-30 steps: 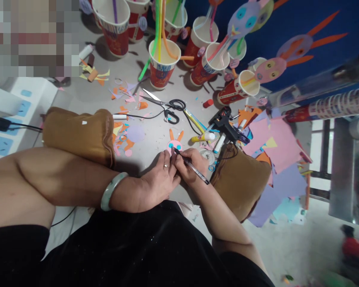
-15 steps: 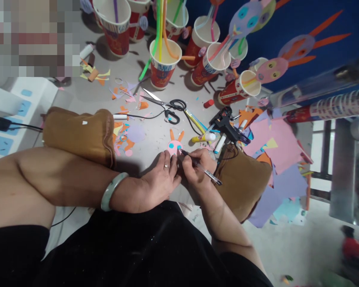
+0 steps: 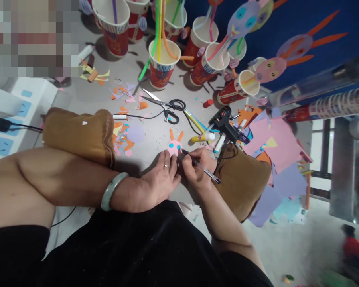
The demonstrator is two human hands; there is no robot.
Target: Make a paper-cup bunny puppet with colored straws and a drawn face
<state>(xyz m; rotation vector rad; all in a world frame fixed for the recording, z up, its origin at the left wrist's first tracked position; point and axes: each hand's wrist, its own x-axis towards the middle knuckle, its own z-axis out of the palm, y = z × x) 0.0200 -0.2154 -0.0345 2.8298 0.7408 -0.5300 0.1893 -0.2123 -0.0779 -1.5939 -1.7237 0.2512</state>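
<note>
A pink paper bunny face [image 3: 174,144] with orange ears and two blue eye spots lies flat on the table. My left hand [image 3: 160,179] rests flat, its fingertips on the lower edge of the face, pressing it down. In my right hand [image 3: 199,167] is a black-capped clear pen [image 3: 208,172], pinched between thumb and fingers. The pen's tip reaches the face at the right blue eye. Part of the face's lower edge is hidden by my fingers. Just beyond lie a yellow marker [image 3: 202,137] and black-handled scissors [image 3: 164,104], open.
Red paper cups [image 3: 164,65] with coloured straws line the back. A black glue gun [image 3: 227,123] lies right, beside stacked coloured paper [image 3: 283,143]. Brown cushions [image 3: 77,133] flank my arms. Paper scraps [image 3: 124,139] are strewn left, near a white power strip [image 3: 18,107].
The pen has tilted very slightly in my right hand, its tip staying at the right eye. My left hand keeps its place, and the view has shifted a little.
</note>
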